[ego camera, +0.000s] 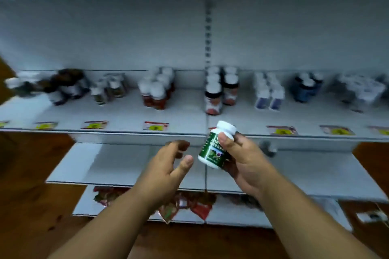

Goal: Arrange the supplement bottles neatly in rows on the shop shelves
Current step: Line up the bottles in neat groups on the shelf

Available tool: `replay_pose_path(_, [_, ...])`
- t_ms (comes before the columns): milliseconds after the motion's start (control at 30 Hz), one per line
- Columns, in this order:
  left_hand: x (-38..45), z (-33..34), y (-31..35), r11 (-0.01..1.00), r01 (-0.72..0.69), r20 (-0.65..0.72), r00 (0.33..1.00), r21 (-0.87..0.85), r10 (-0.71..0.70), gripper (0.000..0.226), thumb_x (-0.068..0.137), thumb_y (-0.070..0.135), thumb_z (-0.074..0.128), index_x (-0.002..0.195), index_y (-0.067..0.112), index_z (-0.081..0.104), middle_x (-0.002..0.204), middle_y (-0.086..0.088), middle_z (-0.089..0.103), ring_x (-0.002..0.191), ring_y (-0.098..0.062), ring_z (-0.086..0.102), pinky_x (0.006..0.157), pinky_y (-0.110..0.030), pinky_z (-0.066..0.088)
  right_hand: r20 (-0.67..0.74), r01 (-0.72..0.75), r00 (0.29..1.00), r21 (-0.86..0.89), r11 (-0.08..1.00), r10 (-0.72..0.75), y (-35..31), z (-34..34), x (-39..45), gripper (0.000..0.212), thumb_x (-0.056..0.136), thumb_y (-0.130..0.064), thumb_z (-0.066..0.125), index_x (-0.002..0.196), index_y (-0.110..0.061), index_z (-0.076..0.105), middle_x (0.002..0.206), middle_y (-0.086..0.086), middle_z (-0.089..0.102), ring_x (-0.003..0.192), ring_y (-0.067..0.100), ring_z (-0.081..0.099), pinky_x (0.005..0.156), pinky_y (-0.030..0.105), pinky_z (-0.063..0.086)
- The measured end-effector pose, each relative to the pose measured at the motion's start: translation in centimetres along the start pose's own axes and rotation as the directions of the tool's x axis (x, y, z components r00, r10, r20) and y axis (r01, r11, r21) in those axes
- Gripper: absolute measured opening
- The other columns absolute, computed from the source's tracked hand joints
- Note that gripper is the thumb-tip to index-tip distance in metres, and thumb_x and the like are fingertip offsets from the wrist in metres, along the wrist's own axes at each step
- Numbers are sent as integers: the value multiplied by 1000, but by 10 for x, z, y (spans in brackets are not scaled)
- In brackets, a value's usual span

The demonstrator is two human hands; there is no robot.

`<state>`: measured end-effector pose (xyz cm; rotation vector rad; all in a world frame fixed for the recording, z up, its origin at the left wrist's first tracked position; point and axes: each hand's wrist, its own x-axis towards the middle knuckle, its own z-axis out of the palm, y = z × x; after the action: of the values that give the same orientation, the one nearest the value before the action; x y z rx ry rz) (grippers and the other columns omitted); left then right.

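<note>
— So, from the head view, where's our bottle?
— Our right hand (242, 160) grips the green-labelled bottle (216, 147), tilted, before the middle shelf (126, 134); our left hand (168, 164) hovers beside it, fingers loose, holding nothing.

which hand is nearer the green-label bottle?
Right. The right hand grips the green-label bottle; the left hand hovers open just beside it, not touching.
</note>
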<state>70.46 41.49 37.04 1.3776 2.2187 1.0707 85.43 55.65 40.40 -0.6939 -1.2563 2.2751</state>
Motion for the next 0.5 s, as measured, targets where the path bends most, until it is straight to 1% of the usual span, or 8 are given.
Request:
replay_pose_path(67, [-25, -58, -42, 996, 69, -71, 995, 52, -65, 55, 84, 73, 40, 131, 44, 42, 123, 21, 53, 110, 7, 50, 90, -34, 50, 59, -10, 998, -44, 999, 13, 23, 66, 23, 45, 70, -28, 69, 114, -19, 62, 96, 2, 71, 86, 18, 68, 84, 42, 58])
replay_pose_path(133, [-47, -118, -83, 987, 112, -102, 990, 118, -100, 58, 78, 70, 47, 130, 45, 41, 122, 25, 51, 108, 6, 51, 89, -29, 50, 94, -21, 995, -53, 998, 26, 52, 133, 43, 41, 70, -27, 69, 110, -18, 63, 95, 3, 71, 87, 20, 68, 85, 44, 56])
replay_pose_path(233, [-77, -202, -143, 959, 184, -155, 976, 216, -152, 61, 80, 62, 60, 133, 39, 42, 126, 21, 49, 107, 3, 53, 88, -23, 50, 161, -65, 984, -83, 994, 77, 96, 230, 73, 42, 69, -30, 71, 108, -18, 62, 95, 4, 70, 89, 22, 65, 93, 51, 50])
replay_pose_path(267, [-84, -228, -159, 949, 214, -171, 969, 229, -177, 61, 81, 58, 63, 134, 36, 42, 126, 19, 49, 106, 3, 53, 88, -23, 50, 182, -78, 979, -104, 991, 96, 108, 259, 81, 44, 69, -31, 71, 110, -18, 62, 96, 4, 69, 91, 23, 65, 93, 51, 50])
replay_pose_path(333, [-91, -273, -189, 939, 250, -211, 956, 235, -202, 60, 83, 55, 65, 134, 35, 43, 126, 20, 50, 106, 2, 53, 87, -22, 49, 218, -97, 968, -115, 989, 121, 125, 309, 101, 49, 72, -32, 70, 117, -17, 59, 102, 8, 68, 93, 25, 66, 85, 49, 53])
replay_pose_path(367, [-91, -290, -202, 936, 258, -227, 952, 239, -204, 59, 83, 55, 65, 134, 36, 43, 125, 21, 50, 106, 2, 52, 87, -20, 48, 235, -100, 964, -121, 988, 126, 132, 330, 111, 47, 75, -31, 69, 119, -17, 58, 104, 9, 68, 93, 26, 66, 81, 46, 54])
replay_pose_path(433, [-84, -317, -229, 936, 268, -237, 948, 228, -213, 58, 83, 58, 61, 134, 37, 42, 124, 23, 49, 107, 3, 52, 86, -19, 47, 262, -86, 957, -164, 983, 127, 141, 365, 135, 35, 84, -26, 65, 118, -16, 59, 100, 9, 69, 90, 24, 67, 76, 42, 55])
replay_pose_path(500, [-69, -337, -257, 944, 275, -245, 942, 181, -228, 61, 80, 66, 54, 133, 39, 42, 123, 24, 50, 107, 3, 52, 88, -20, 48, 278, -46, 954, -226, 973, 110, 151, 393, 165, 30, 87, -24, 64, 115, -15, 59, 97, 12, 71, 86, 25, 69, 73, 40, 57])
